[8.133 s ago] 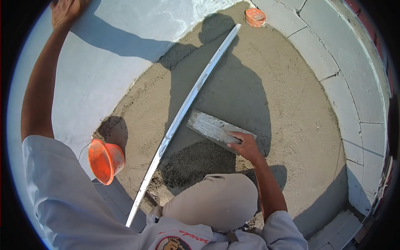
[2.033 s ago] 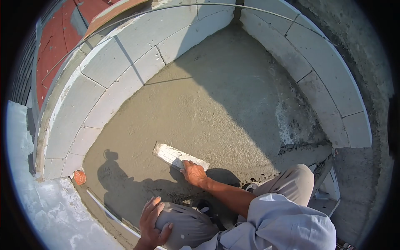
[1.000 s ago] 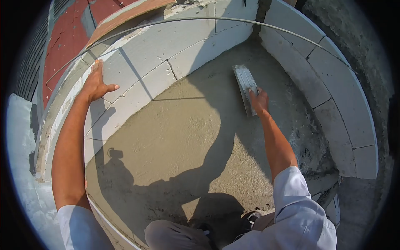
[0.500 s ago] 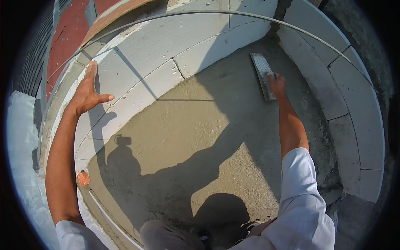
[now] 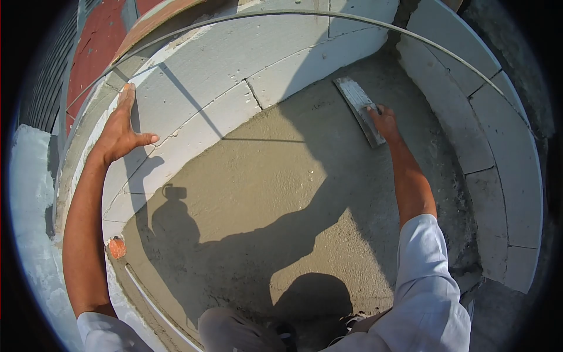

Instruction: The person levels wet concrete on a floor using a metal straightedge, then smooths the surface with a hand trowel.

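Observation:
My right hand [image 5: 384,122] is wrapped round the handle of a flat metal trowel [image 5: 359,110], whose blade lies on the wet grey mortar [image 5: 252,170] in the shaded far part of the floor. The blade slants from upper left to lower right. On the left, my left hand [image 5: 120,132] rests against the top of the pale block wall [image 5: 193,76], fingers stretched upward and thumb apart, holding nothing.
Block walls curve round the back and the right side [image 5: 489,170]. A thin rod [image 5: 264,16] arches across the top. An orange container [image 5: 117,248] sits at the lower left, near a long straight bar [image 5: 153,306]. Red roofing [image 5: 97,56] lies beyond the wall.
Since half a second ago, the trowel in my right hand has shifted slightly left and its blade has turned more aslant. Earlier my left hand went from my knee to the wall.

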